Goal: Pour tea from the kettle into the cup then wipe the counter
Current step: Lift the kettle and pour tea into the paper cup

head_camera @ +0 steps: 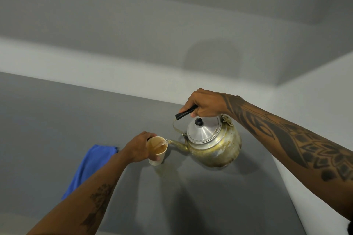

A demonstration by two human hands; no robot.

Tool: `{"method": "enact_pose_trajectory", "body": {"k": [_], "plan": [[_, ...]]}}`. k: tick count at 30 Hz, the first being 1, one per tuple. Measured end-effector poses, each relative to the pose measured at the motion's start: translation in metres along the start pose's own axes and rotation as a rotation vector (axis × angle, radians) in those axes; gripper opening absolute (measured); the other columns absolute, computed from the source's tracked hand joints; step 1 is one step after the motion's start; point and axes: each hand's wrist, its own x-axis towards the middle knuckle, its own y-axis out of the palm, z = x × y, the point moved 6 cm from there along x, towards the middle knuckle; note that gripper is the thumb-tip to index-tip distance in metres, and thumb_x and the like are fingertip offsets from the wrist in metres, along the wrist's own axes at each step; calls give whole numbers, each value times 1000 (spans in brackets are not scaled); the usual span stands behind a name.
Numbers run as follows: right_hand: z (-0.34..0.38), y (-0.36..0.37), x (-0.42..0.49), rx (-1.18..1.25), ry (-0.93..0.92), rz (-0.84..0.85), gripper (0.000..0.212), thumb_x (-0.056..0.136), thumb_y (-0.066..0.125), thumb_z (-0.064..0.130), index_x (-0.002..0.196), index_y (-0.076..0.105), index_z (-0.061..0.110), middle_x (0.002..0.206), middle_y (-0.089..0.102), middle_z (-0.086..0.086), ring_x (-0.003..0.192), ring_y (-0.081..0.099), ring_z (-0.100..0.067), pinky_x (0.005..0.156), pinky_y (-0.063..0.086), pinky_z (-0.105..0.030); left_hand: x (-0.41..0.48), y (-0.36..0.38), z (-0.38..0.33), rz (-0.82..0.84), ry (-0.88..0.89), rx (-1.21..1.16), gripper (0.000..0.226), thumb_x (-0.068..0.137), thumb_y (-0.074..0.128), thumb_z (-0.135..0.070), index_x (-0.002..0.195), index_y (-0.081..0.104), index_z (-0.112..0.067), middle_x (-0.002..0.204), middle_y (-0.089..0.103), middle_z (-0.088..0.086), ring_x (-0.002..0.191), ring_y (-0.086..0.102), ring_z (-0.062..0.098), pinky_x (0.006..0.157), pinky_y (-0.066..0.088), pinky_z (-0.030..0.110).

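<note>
- The right hand was wrapped tight around the black grip of the kettle handle, holding the kettle off the counter and tipped toward the left.
- The kettle was metal, tarnished yellowish on its body, with a silver lid and a black knob on top.
- Its spout reached just over the rim of the cup, and a thin stream of tea ran from it into the cup.
- The left hand was curled around the cup's left side, fingers at the rim and thumb low on the wall; the cup stood on the counter.
- The cup was pale and held light brown tea, filled to a fair way below the rim.
- A blue cloth lay flat on the counter just left of the left forearm, partly hidden by it.
- The counter was grey, with a pale wall behind it.
</note>
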Motion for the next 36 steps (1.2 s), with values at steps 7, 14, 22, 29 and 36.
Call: {"method": "enact_pose_trajectory", "body": {"k": [7, 14, 22, 29, 36], "plan": [[0, -1, 0, 5, 12, 5, 39, 87, 62, 7, 120, 66, 26, 74, 64, 13, 55, 44, -8, 54, 36, -18, 0, -1, 0, 7, 7, 3, 62, 66, 84, -28, 119, 56, -15, 109, 57, -2, 96, 55, 14, 80, 42, 22], [2, -2, -1, -10, 1, 6, 40, 86, 62, 6, 120, 66, 27, 72, 66, 12, 49, 41, -6, 50, 34, -14, 2, 1, 2, 13, 3, 21, 63, 64, 84, -30, 119, 56, -15, 114, 59, 1, 97, 54, 14, 78, 41, 19], [1, -2, -3, -7, -5, 2, 40, 85, 62, 5, 119, 67, 24, 78, 68, 13, 50, 43, -5, 50, 36, -12, 5, 4, 5, 36, 9, 27, 59, 67, 83, -27, 118, 56, -13, 107, 56, -4, 94, 54, 12, 71, 38, 9], [-5, 0, -4, 28, 18, -19, 39, 86, 63, 6, 119, 66, 25, 78, 66, 14, 52, 44, -5, 53, 36, -17, 8, 6, 11, 29, -6, 45, 65, 65, 84, -33, 120, 54, -18, 113, 55, -5, 99, 54, 14, 83, 44, 23], [-22, 12, -10, 128, 41, -61, 41, 84, 65, 6, 117, 68, 29, 88, 74, -5, 61, 50, -12, 61, 44, -27, 10, 8, 26, 10, -37, 65, 75, 53, 84, -49, 118, 52, -31, 119, 57, -4, 101, 57, 14, 89, 51, 34]]}}
